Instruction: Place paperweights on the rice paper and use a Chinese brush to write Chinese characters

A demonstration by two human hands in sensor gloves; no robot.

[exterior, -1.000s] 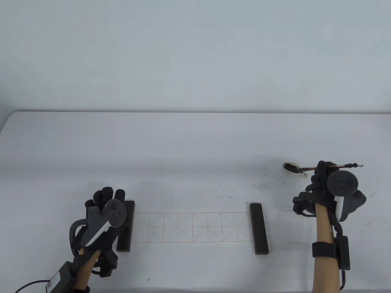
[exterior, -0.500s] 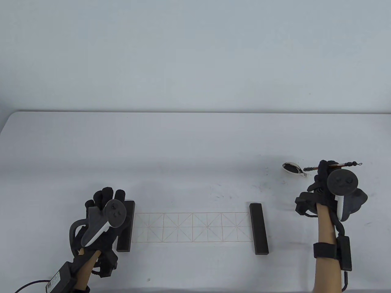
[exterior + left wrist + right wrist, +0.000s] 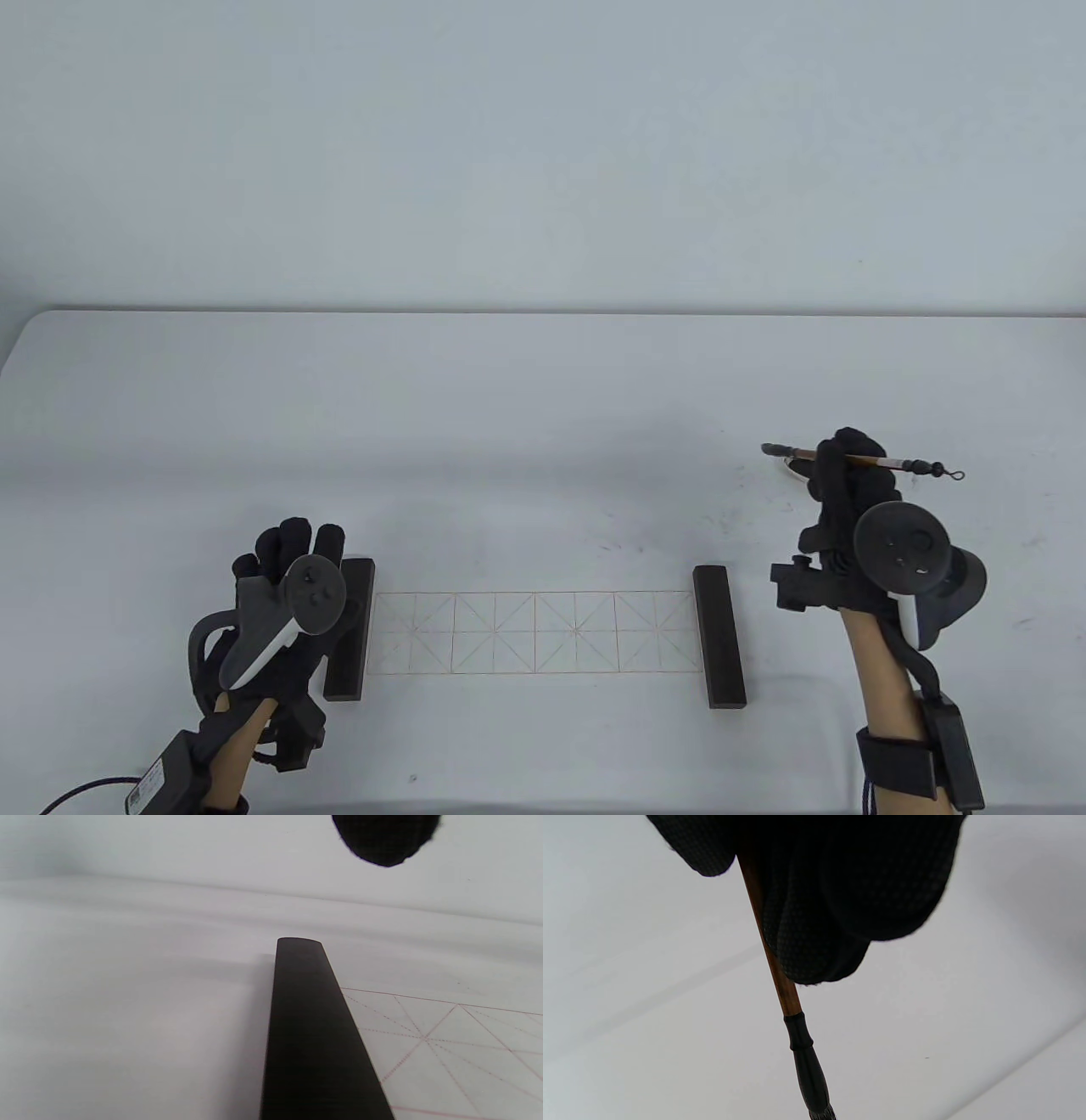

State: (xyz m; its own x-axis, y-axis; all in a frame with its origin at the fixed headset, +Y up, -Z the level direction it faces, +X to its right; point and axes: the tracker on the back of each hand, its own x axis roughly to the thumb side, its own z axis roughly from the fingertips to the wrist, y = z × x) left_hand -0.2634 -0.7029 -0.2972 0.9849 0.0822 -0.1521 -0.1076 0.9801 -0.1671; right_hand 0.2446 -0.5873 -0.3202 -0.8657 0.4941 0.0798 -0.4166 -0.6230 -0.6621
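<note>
Table view: right hand (image 3: pixel 848 501) pinches slim, light, rigid Chinese brush (image 3: pixel 861 460) mid-shaft, best held there; left hand (image 3: pixel 293 586) rests spread on left paperweight (image 3: pixel 352 632).

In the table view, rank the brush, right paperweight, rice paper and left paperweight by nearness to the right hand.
1. Brush: gripped in the right hand.
2. Right paperweight: on the paper's right end.
3. Rice paper: between the weights.
4. Left paperweight: far left, beside the left hand.
</note>
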